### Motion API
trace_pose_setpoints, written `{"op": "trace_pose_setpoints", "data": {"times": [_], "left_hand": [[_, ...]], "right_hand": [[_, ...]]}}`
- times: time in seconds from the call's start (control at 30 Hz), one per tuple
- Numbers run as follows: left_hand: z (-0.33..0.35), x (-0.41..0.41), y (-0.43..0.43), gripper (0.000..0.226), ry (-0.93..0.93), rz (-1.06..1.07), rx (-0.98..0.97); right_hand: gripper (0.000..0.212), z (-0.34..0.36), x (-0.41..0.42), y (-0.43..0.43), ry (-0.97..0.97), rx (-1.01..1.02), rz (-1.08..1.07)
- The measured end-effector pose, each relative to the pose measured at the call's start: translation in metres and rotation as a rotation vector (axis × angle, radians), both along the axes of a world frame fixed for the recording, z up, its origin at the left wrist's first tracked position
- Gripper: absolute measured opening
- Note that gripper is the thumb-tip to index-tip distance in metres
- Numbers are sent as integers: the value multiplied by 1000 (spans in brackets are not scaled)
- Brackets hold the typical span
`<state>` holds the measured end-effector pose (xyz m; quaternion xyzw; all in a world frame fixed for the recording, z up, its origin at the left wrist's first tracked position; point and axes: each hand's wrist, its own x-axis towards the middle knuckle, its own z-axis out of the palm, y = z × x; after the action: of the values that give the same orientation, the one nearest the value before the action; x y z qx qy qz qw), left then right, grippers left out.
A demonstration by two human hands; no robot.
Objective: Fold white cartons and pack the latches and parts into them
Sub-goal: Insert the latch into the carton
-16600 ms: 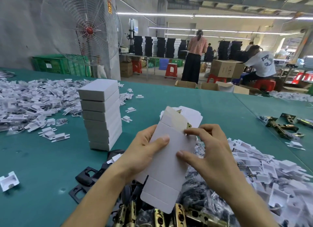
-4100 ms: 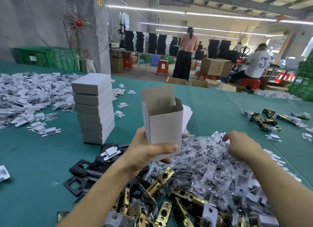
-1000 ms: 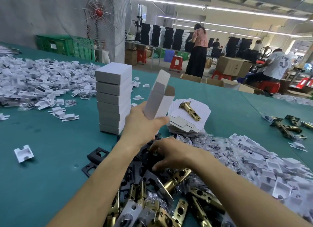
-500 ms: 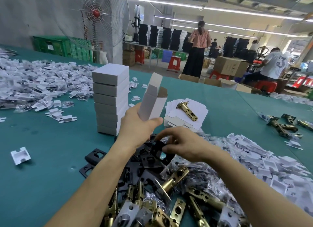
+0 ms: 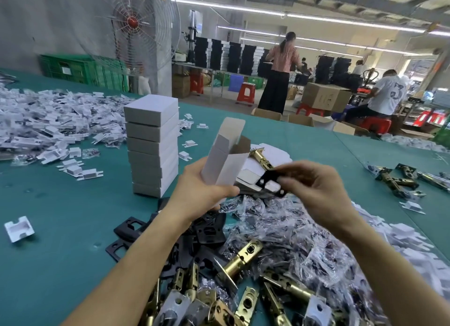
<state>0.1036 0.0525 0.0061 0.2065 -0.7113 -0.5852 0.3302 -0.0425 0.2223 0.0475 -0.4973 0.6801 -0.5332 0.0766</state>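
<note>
My left hand grips an erected white carton by its lower end, with the open top and raised flap tilted up and to the right. Just right of the carton's mouth, my right hand pinches a black strike plate. Behind it lies a stack of flat white carton blanks with a brass latch on top. Below my hands are heaps of black plates, brass latches and small clear parts bags.
A tall stack of closed white cartons stands left of my hands on the green table. White plastic inserts cover the far left and another pile lies at right. More brass latches lie far right. People work beyond the table.
My right hand has lifted out of the heap of black plates and now holds one black plate up beside the carton's mouth. My left hand still holds the carton.
</note>
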Motion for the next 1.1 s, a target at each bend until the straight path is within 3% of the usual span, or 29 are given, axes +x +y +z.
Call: {"op": "trace_pose_setpoints", "data": {"times": [0.07, 0.13, 0.2, 0.3, 0.6, 0.8, 1.1], "left_hand": [[1, 0, 3, 54, 9, -93, -72], [1, 0, 6, 62, 21, -177, -133], [2, 0, 8, 63, 25, -227, -152], [2, -1, 12, 63, 39, -291, -150], [1, -1, 15, 44, 39, -347, -187], [1, -2, 17, 43, 59, -398, -129], [-6, -6, 18, 46, -3, -378, -103]], "right_hand": [[28, 20, 6, 1, 54, -216, -1], [30, 38, 12, 1, 237, -303, 10], [27, 51, 16, 2, 453, -274, 2], [23, 59, 19, 2, 665, -70, -22], [15, 76, 31, -11, 745, 287, 97], [25, 79, 43, -26, 956, 477, -84], [14, 81, 39, -27, 937, 659, -84]]}}
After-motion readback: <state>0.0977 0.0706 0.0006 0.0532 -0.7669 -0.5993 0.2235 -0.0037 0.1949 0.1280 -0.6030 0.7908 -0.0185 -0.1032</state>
